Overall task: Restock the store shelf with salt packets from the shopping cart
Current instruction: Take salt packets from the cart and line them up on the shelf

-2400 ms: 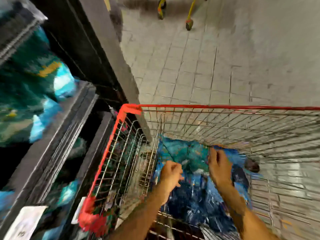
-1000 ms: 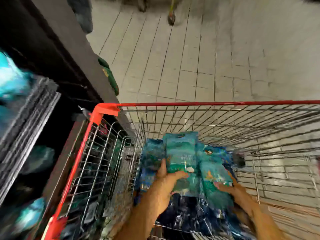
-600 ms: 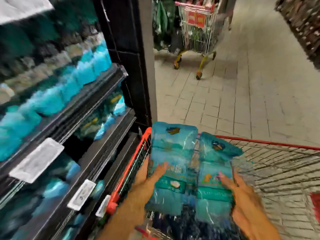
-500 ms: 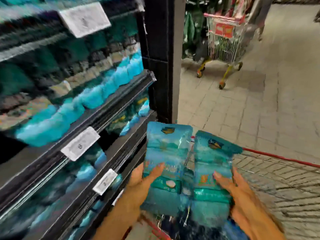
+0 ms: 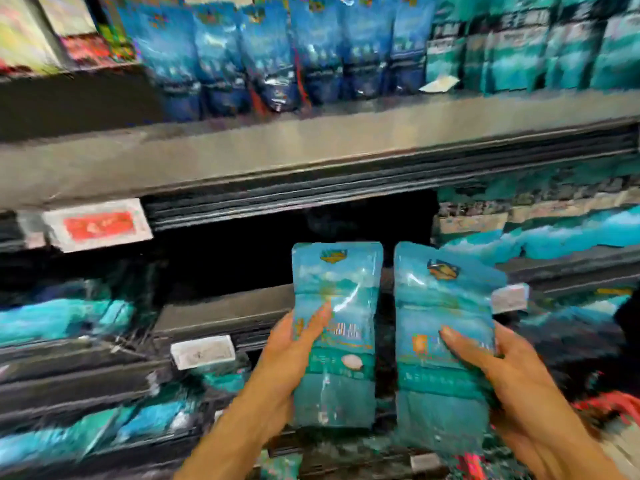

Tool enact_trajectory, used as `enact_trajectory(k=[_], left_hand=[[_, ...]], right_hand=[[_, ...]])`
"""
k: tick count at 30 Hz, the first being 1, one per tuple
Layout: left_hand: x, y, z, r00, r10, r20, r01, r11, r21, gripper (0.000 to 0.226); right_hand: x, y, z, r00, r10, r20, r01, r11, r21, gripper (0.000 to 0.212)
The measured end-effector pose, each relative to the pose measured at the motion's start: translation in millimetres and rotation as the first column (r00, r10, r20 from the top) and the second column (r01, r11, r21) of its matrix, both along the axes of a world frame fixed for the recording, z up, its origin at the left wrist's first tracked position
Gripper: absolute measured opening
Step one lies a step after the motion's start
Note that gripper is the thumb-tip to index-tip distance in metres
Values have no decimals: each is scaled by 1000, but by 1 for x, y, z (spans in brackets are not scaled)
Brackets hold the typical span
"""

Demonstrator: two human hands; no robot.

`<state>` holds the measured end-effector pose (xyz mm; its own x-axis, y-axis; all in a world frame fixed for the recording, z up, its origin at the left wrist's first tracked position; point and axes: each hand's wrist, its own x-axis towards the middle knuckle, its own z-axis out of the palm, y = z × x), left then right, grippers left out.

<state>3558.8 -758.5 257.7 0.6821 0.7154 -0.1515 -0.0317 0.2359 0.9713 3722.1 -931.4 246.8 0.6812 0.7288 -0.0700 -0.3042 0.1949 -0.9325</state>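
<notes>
While we hold the two salt packets upright before the shelving, the trouble lies in the placing. On the left, our left hand (image 5: 291,344) grips the left salt packet (image 5: 336,327), thumb across its face and the fingers hidden behind. The dark gap (image 5: 263,258) on the middle shelf (image 5: 221,310) lies just beyond; if we push in askew, the packet could topple or catch the shelf lip. To the right, our right hand (image 5: 498,368) clasps the right salt packet (image 5: 443,327); the glossy film may slip, and the stocked packets (image 5: 540,237) at far right could be knocked over.
</notes>
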Motion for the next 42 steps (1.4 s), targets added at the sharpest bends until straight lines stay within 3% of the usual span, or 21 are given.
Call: enact_trajectory(k=[4,8,11,13,15,17,18,20,24,29,32,35,39,41,42], left_hand=[[-61,57,23,992,118,50,-120,993,23,44],[-106,109,52,974,205,93,-215,970,115,29],[-115,146,62,946,310,98,-324,926,192,6],[-115,167,60,920,368,133,-389,896,216,17],[-110,183,56,909,385,157,-413,881,232,21],[-106,195,50,910,363,202,-405,882,242,20],[-103,200,47,909,342,237,-395,889,233,20],[-97,205,38,906,318,278,-377,905,195,18],[-85,207,21,884,392,254,-434,890,137,5],[-61,206,14,686,645,336,-726,642,248,34],[-54,206,15,605,671,429,-796,529,295,42],[-60,208,14,582,654,483,-813,459,358,39],[-64,205,14,573,633,521,-820,437,371,22],[-66,203,10,600,599,530,-798,490,350,7],[-67,201,7,611,599,517,-789,515,337,17]], right_hand=[[-35,84,29,984,176,36,-175,984,-10,38],[-67,163,53,974,225,20,-226,973,46,30],[-82,213,61,985,169,39,-170,985,29,6],[-83,241,58,995,87,45,-86,996,-9,14],[-83,263,54,997,45,57,-44,999,-4,6],[-81,279,48,990,21,143,-29,998,57,31],[-79,284,45,974,-5,227,-10,998,63,42],[-73,290,38,930,-60,362,38,997,67,41],[-67,292,19,919,-66,389,22,993,115,27],[-78,295,15,940,6,341,-62,986,154,29],[-92,294,12,904,18,427,-78,989,124,31],[-102,292,10,880,1,475,-63,991,116,33],[-108,291,11,871,22,490,-72,994,85,33],[-105,288,10,858,42,513,-80,995,54,30],[-103,287,8,847,60,527,-86,996,24,26]])
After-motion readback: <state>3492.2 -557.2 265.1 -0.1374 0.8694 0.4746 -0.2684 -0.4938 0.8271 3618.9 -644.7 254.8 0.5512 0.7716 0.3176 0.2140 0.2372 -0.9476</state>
